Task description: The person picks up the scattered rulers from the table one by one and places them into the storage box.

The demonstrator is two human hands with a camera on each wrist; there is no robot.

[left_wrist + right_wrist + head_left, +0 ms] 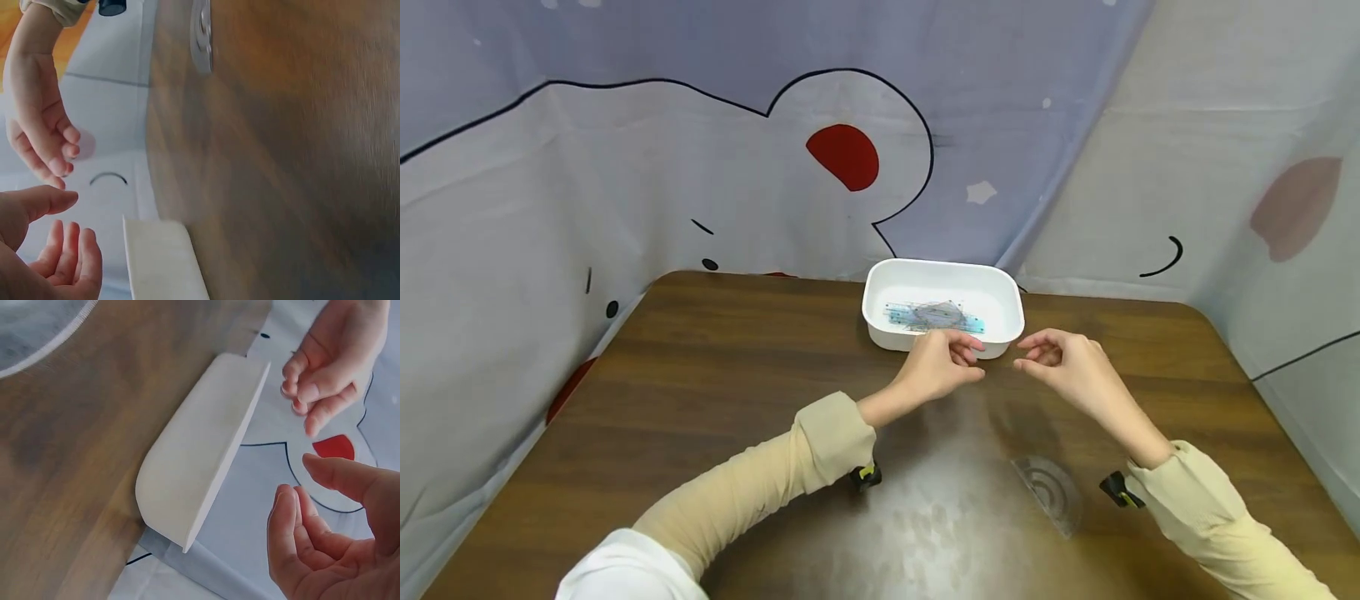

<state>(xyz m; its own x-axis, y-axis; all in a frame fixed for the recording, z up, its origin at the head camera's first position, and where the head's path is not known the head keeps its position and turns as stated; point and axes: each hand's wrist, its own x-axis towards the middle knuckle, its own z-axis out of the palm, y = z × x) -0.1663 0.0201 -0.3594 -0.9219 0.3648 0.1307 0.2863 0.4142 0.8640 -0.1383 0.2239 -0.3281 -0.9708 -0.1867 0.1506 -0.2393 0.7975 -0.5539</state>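
My left hand (934,367) hovers in front of the white plastic tub (887,335), its fingers loosely bent with a gap to the thumb. Facing it from the other side is my right hand (1071,371), in a similar relaxed curve by the tub's front right corner. Neither holds anything, and space separates their fingertips. Inside the tub lie clear and bluish flat pieces (936,315) with fine markings, like rulers. A transparent protractor (1051,492) rests flat on the table, nearer me than the right hand. Both wrist views show the tub's outer wall (194,444) beyond the hands.
The brown wooden table (737,375) reaches back to a printed cloth (700,167) that hangs behind and along both sides. The tub stands close to the table's back edge. Small black and yellow wrist devices (867,476) sit below each cuff.
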